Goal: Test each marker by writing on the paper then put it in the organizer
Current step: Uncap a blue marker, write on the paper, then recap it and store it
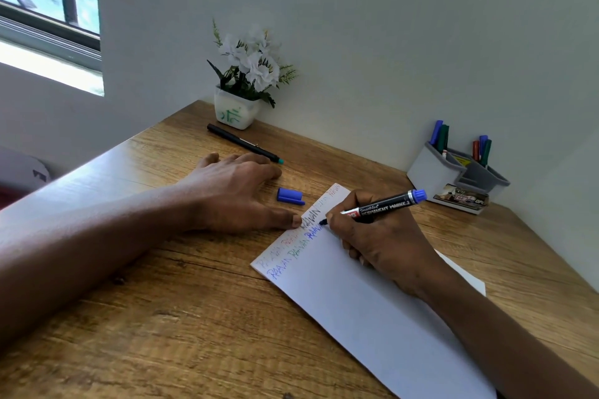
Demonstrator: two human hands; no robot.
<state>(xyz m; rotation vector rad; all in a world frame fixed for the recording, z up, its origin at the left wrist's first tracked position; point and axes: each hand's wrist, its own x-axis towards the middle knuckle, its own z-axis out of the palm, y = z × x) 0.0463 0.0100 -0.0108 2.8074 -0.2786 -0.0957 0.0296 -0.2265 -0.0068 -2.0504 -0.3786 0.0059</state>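
My right hand [379,236] grips a black permanent marker with a blue end [385,202], its blue tip touching the white paper [372,311] beside several coloured words. My left hand [236,194] lies flat on the wooden table, thumb pressing the paper's left edge. The marker's blue cap [290,196] lies on the table between my hands. A black pen with a green end [243,142] lies beyond my left hand. The grey organizer [431,168] stands at the right against the wall with several markers [440,136] upright in it.
A white pot of artificial white flowers [241,107] stands at the table's back corner. The wall runs close behind the table [162,317]. A window is at the upper left. A small card leans at the organizer's front [460,197].
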